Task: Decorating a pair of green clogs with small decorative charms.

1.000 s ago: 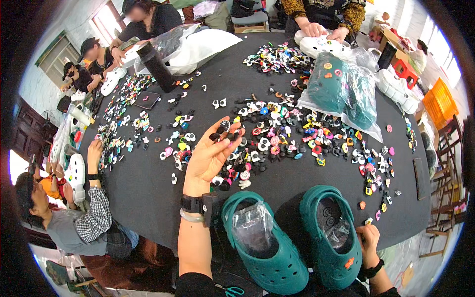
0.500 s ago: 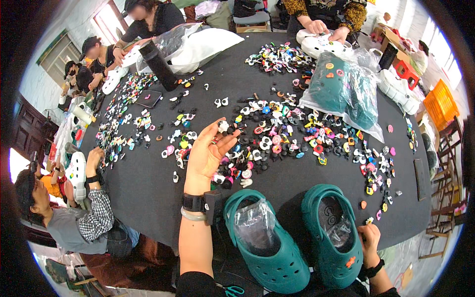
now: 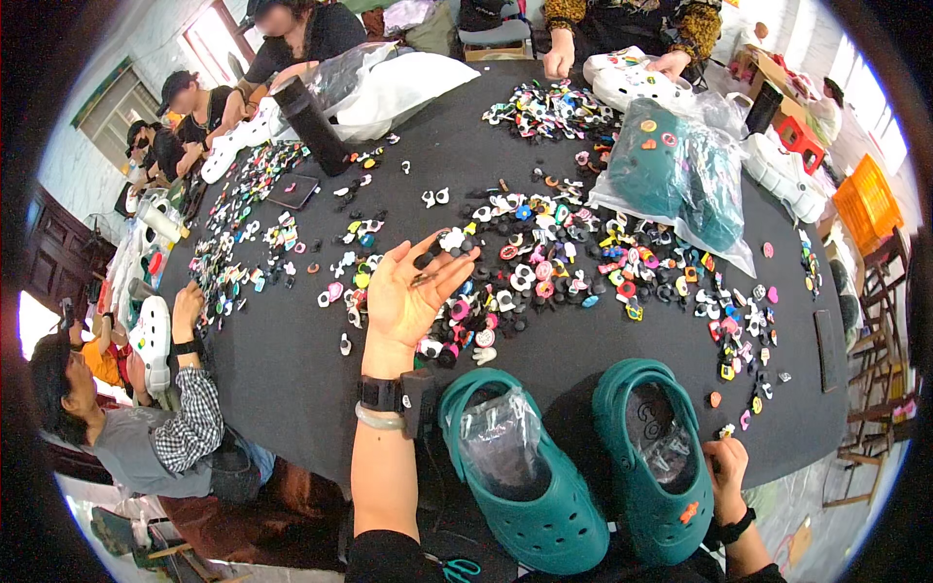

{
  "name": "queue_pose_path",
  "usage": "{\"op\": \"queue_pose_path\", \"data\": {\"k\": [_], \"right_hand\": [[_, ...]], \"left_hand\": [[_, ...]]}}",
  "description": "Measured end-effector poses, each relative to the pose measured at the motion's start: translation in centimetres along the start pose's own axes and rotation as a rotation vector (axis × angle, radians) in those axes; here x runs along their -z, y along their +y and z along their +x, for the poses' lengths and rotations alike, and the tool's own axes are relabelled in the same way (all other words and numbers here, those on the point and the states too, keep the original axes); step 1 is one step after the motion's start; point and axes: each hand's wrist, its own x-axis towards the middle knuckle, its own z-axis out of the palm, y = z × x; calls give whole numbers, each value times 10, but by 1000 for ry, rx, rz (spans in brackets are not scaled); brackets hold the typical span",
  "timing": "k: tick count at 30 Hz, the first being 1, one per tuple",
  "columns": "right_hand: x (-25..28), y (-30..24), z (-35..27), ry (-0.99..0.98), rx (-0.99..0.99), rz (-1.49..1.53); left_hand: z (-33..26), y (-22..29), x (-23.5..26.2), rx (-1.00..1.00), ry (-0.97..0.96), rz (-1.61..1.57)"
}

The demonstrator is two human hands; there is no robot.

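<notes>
My left hand (image 3: 413,296) is palm up over the front edge of the charm pile, its curled fingers cradling a few shoe charms (image 3: 453,241), one white and others dark. Close to the table's near edge, two green clogs (image 3: 544,510) stand side by side, clear plastic inside each. An orange charm (image 3: 689,513) sits on the right-hand clog (image 3: 637,486). Beside that clog, my right hand (image 3: 727,473) is closed, pinching a small white and yellow charm (image 3: 727,430) at the fingertips; the rest of its fingers are partly hidden.
Loose charms (image 3: 544,253) are heaped across the black tablecloth (image 3: 408,209). Bagged green clogs (image 3: 671,180), a black bottle (image 3: 311,126) and a phone (image 3: 293,191) lie farther back. Teal scissors (image 3: 457,567) are at the near edge. Several co-workers sit around with white clogs (image 3: 637,80).
My left hand has tilted and opened slightly, showing more of its palm and charms. Across the table, a co-worker's hand has moved from a white clog to the far charm pile.
</notes>
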Motion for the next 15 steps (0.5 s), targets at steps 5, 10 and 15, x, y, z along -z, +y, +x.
{"op": "queue_pose_path", "data": {"k": [5, 10, 15], "right_hand": [[0, -2, 2, 1, -1, 7], [-1, 2, -2, 1, -9, 6], [-1, -2, 2, 15, 9, 9]], "left_hand": [[-2, -2, -1, 17, -65, -78], [0, -6, 3, -83, -14, 253], [-3, 8, 0, -283, 30, 800]]}}
